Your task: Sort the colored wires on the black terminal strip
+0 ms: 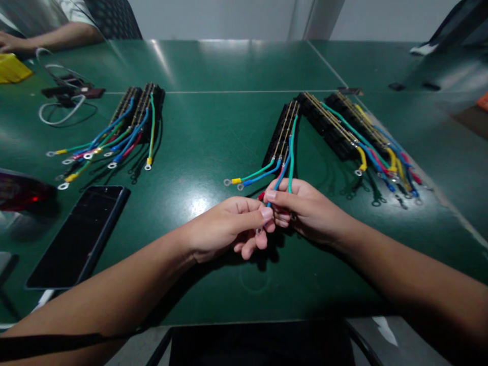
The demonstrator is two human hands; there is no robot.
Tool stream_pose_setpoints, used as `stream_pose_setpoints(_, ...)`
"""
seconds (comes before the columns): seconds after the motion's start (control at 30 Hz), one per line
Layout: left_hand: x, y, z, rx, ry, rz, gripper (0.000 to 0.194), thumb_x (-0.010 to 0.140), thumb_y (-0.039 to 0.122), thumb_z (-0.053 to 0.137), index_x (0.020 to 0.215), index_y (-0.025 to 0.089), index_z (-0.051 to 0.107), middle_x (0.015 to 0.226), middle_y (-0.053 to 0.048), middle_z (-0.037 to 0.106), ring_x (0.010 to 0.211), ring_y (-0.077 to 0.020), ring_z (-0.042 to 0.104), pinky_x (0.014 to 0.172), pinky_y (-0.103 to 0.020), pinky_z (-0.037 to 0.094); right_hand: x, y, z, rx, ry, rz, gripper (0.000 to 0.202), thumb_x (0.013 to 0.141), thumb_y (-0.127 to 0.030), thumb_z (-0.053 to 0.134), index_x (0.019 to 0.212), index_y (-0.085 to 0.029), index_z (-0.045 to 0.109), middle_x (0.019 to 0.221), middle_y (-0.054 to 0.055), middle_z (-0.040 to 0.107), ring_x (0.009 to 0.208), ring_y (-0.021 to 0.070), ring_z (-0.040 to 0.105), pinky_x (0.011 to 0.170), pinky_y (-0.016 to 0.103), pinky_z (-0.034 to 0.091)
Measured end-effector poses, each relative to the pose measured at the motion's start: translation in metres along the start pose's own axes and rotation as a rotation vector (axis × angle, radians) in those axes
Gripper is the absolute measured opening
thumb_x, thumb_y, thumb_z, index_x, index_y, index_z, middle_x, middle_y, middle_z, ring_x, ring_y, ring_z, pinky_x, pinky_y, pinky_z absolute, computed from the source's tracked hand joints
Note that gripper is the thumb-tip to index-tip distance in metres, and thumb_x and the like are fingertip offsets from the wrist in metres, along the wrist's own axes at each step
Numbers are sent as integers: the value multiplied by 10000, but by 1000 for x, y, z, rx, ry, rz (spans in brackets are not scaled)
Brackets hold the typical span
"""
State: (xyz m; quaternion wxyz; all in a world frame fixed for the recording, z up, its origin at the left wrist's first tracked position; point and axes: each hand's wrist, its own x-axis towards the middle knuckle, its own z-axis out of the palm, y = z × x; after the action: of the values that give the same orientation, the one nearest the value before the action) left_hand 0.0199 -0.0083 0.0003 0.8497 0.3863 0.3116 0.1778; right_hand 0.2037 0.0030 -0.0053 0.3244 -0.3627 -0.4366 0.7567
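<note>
Both my hands meet over the green table, pinching wires that run from a black terminal block (282, 129) with brass-coloured strips. My left hand (244, 221) closes thumb and finger on the end of a blue wire (281, 175). Around the same wire, a little higher up, the fingers of my right hand (301, 203) are closed; a green wire (292, 157) also passes into them. A bit of red shows between the hands. Left of them, a green wire with a yellow sleeve (236, 181) and a blue wire with a ring lug (247, 183) lie loose. My fingers hide the held ends.
Two wired blocks (147, 107) lie at the left, and two more (343, 127) at the right. A phone (82, 236), a dark red bottle-like object (23, 190) and tangled cables (66, 94) are on the left side. Another person's arm (64, 38) rests at the far left.
</note>
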Motion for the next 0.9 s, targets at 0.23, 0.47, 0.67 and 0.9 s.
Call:
stream_pose_setpoints(0.23, 0, 1, 1, 7, 8, 1, 260, 953, 326, 538, 813, 112, 581, 596, 1, 637, 374, -24, 522, 353, -83, 333, 0, 1, 0, -14, -10, -7, 265, 835, -348, 697, 744, -157, 538, 533, -21, 547, 452, 65, 397, 437, 187, 297)
stream_pose_setpoints(0.47, 0, 1, 2, 33, 12, 6, 270, 959, 338, 526, 822, 111, 582, 595, 1, 633, 374, -26, 523, 347, -80, 329, 1, 0, 0, -16, -5, -6, 269, 823, -348, 708, 739, -159, 534, 519, -30, 533, 446, 66, 404, 435, 188, 299)
stream_pose_setpoints(0.67, 1, 1, 2, 49, 21, 2, 270, 928, 366, 574, 814, 121, 578, 596, 8, 632, 379, -27, 518, 355, -85, 336, 1, 2, -1, -16, -13, -14, 245, 840, -321, 692, 744, -160, 534, 528, -28, 533, 455, 70, 412, 444, 193, 308)
stream_pose_setpoints(0.9, -2, 2, 1, 52, 64, -7, 308, 859, 411, 661, 756, 142, 553, 541, 38, 604, 339, -15, 448, 336, -89, 294, 1, 2, 0, -14, 8, -23, 279, 828, -349, 708, 729, -157, 531, 529, -40, 500, 458, 64, 382, 443, 189, 318)
